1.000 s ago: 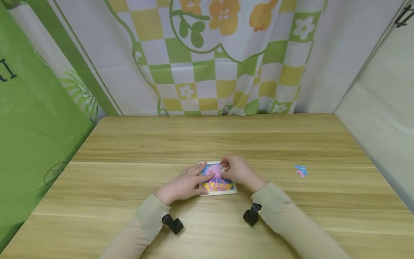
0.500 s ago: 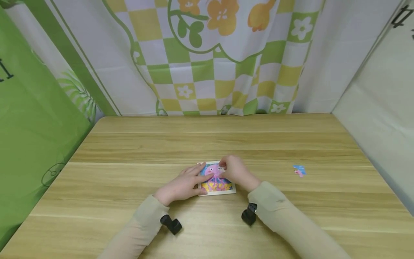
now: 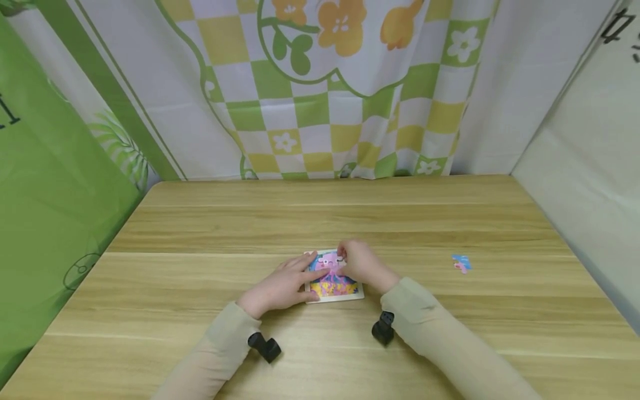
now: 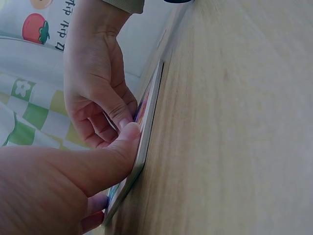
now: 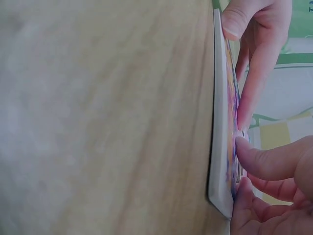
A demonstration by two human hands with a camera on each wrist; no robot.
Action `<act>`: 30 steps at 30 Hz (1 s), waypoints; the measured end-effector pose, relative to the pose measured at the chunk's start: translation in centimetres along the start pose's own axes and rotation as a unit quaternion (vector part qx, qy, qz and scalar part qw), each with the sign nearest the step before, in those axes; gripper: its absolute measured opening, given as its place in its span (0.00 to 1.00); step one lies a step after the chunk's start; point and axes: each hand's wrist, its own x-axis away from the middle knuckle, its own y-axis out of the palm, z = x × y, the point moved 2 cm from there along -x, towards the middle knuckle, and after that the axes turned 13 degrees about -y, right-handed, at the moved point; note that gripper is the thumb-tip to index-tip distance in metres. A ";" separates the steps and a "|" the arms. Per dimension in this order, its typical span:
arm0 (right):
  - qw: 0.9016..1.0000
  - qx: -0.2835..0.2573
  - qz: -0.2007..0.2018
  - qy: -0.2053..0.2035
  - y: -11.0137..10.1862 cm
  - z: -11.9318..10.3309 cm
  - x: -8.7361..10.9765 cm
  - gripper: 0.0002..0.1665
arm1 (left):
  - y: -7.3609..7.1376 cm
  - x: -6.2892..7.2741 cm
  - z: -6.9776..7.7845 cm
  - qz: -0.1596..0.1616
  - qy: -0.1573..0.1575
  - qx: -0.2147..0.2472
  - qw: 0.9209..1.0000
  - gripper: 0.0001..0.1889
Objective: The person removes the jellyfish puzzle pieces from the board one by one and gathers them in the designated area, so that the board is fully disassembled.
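A small jigsaw puzzle [image 3: 336, 289] in a pale frame lies on the table, with a pink octopus over yellow and pink ground. My left hand [image 3: 280, 286] rests on its left side, fingers spread and fairly straight, thumb at the near edge. My right hand [image 3: 367, 266] curls over the upper right part. In the right wrist view, its thumb and fingers pinch a thin puzzle piece [image 5: 239, 172] at the puzzle's surface; most of that piece is hidden. A loose blue and pink puzzle piece [image 3: 461, 264] lies well to the right.
The wooden table [image 3: 230, 222] reaches back to a checked, flowered curtain [image 3: 312, 111]. A green cloth [image 3: 55, 183] hangs on the left, a pale one [image 3: 585, 155] on the right. Black cameras sit at the left wrist [image 3: 265, 347] and right wrist [image 3: 383, 329].
The pink octopus head under my right fingers looks shifted, its eyes and outline now uneven. My left hand stays in place on the puzzle; the loose piece lies where it was.
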 end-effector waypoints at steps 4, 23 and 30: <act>1.000 -0.015 0.002 0.002 0.0 0.0 0.0 0.16 | -0.1 0.1 0.1 -0.001 -0.002 0.000 1.000 0.30; 0.993 -0.110 0.044 -0.005 0.0 0.8 0.1 0.19 | -0.3 0.3 0.3 0.000 0.002 0.003 1.000 0.30; 0.992 -0.109 0.068 -0.007 0.1 0.6 0.1 0.14 | -0.4 0.3 0.4 -0.001 0.002 0.006 1.000 0.30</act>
